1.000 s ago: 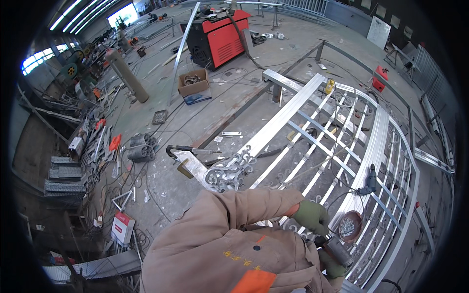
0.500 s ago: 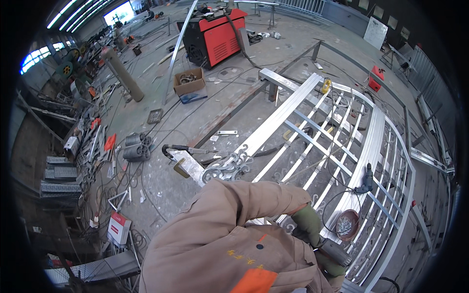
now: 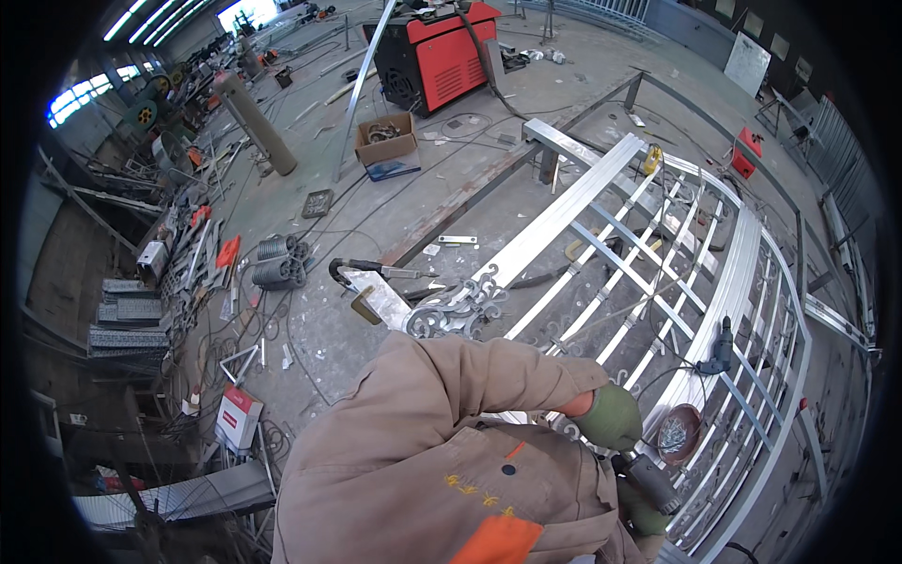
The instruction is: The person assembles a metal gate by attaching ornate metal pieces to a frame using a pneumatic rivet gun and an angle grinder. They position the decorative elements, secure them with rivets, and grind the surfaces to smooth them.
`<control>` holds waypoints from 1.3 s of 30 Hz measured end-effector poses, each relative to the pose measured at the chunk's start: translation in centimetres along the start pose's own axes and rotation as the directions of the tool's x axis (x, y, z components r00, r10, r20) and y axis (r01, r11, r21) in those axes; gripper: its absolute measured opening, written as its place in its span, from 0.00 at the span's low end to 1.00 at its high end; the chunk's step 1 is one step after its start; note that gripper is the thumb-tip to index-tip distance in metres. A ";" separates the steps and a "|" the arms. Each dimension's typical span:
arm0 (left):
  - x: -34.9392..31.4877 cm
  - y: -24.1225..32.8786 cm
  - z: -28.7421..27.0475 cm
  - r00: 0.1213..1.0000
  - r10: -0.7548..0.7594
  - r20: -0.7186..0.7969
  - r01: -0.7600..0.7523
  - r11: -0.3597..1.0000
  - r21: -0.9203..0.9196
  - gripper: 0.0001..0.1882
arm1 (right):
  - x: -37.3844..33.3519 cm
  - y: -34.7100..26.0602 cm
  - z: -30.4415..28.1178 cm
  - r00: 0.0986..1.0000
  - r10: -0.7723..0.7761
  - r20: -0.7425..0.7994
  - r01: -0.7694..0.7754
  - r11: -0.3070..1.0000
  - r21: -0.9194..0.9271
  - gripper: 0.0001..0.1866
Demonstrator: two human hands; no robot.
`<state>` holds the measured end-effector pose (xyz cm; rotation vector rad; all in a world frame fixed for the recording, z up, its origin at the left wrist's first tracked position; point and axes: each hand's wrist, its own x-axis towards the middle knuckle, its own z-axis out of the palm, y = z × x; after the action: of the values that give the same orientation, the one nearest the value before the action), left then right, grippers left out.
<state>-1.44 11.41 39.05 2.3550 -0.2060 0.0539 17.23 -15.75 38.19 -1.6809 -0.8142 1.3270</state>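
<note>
My left hand (image 3: 611,418), in a green glove, is just left of a brown bowl (image 3: 693,430) holding small silvery screws or similar pieces. Its fingers are turned away from view. Low at the right, my right hand (image 3: 643,516), also gloved in green, is wrapped round a dark cylindrical power tool (image 3: 650,482); my sleeve and jacket hide part of it. Both hands are over a silvery metal frame (image 3: 742,273) of long bars and crosspieces. A dark drill (image 3: 719,350) with a cable lies on the frame beyond the bowl.
Scrolled metal ornaments (image 3: 460,305) and a welding electrode holder (image 3: 362,271) are left of the frame. Further off stand a red and black machine (image 3: 451,61), a cardboard box (image 3: 387,141) and a gas cylinder (image 3: 256,124). Cables and scrap litter the floor at left.
My left hand has lifted off the dark power tool and moved up beside the bowl. The right hand stays on the tool. The whole view has shifted slightly.
</note>
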 end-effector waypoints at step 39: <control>4.8 -3.4 2.9 0.881 -0.092 0.464 0.427 0.576 -0.696 0.39 | -1.2 0.2 -2.3 0.999 0.022 0.023 -0.023 0.999 0.039 0.26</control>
<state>3.83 11.17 35.12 1.4389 -0.0304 -0.5553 19.21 -17.37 38.74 -1.6519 -0.7795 1.3707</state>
